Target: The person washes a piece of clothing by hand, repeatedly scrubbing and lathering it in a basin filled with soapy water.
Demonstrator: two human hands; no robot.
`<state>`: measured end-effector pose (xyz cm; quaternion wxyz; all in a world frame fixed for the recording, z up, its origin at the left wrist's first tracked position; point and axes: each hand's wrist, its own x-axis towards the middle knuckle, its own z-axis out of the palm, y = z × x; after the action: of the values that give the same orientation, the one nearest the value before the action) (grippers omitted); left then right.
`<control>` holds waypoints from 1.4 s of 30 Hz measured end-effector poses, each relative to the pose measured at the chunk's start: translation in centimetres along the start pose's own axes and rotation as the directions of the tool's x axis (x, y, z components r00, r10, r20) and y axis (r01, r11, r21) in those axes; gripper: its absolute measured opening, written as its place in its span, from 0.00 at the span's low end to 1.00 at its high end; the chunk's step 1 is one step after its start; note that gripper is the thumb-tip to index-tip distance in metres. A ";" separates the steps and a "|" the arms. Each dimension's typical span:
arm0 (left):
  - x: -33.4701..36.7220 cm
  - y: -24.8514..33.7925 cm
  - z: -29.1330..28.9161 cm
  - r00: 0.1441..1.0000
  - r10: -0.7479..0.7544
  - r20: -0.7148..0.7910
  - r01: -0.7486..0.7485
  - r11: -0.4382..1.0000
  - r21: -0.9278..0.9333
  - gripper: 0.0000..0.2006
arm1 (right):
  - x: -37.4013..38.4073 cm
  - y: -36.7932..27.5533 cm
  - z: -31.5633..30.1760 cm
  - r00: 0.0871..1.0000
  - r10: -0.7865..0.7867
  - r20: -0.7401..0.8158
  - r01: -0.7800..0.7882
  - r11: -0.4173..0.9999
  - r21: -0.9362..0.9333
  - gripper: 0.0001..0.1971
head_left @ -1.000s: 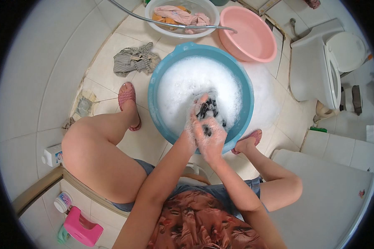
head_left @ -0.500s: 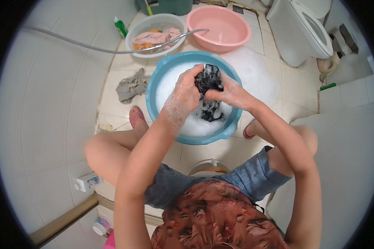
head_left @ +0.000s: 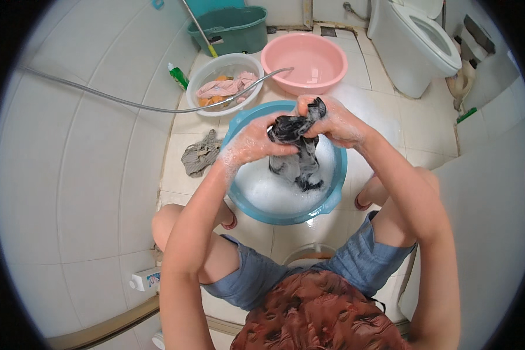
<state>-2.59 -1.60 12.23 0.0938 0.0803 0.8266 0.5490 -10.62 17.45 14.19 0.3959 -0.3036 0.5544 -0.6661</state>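
A soapy black cloth garment (head_left: 291,129) hangs bunched between my two hands over the blue basin (head_left: 277,218). My left hand (head_left: 255,140), wet with suds, has its fingers and thumb closed on the garment's left part. Gripping a twisted end at the upper right is my right hand (head_left: 336,122), its fingers wrapped round the cloth. The loose lower part of the garment droops toward the white foam (head_left: 262,186) that covers the water. What kind of garment it is, I cannot make out.
Beyond the basin stand a pink basin (head_left: 303,61) and a whitish tub (head_left: 195,87) with pink and orange clothes. A shower hose (head_left: 146,107) stretches across them. A grey cloth (head_left: 201,154) lies on the tiles at left. Farther back are a green bucket (head_left: 239,38) and a toilet (head_left: 411,58).
My right hand has moved up and now pulls one end of the black garment into a twist. My left hand has turned around its part. The whole view has shifted somewhat.
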 end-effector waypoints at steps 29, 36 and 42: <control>1.3 -3.1 -0.7 0.946 -0.291 -0.141 0.188 0.849 -0.495 0.25 | -1.3 0.2 -1.5 0.896 -0.070 -0.439 0.194 0.950 0.243 0.21; 2.9 -1.3 1.7 0.979 -0.130 -0.157 -0.024 0.693 -0.721 0.26 | 1.1 4.1 0.1 0.903 -0.252 -0.349 0.022 0.837 -0.547 0.40; 3.0 -1.9 0.9 0.939 -0.140 -0.314 -0.136 0.688 -0.713 0.24 | 1.6 2.6 0.5 0.856 -0.012 -0.517 -0.038 0.996 -0.085 0.15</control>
<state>-5.35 -0.78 9.97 -0.0273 -0.0614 0.5453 0.8356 -10.50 15.57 11.73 0.2227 -0.1281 0.6725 -0.6941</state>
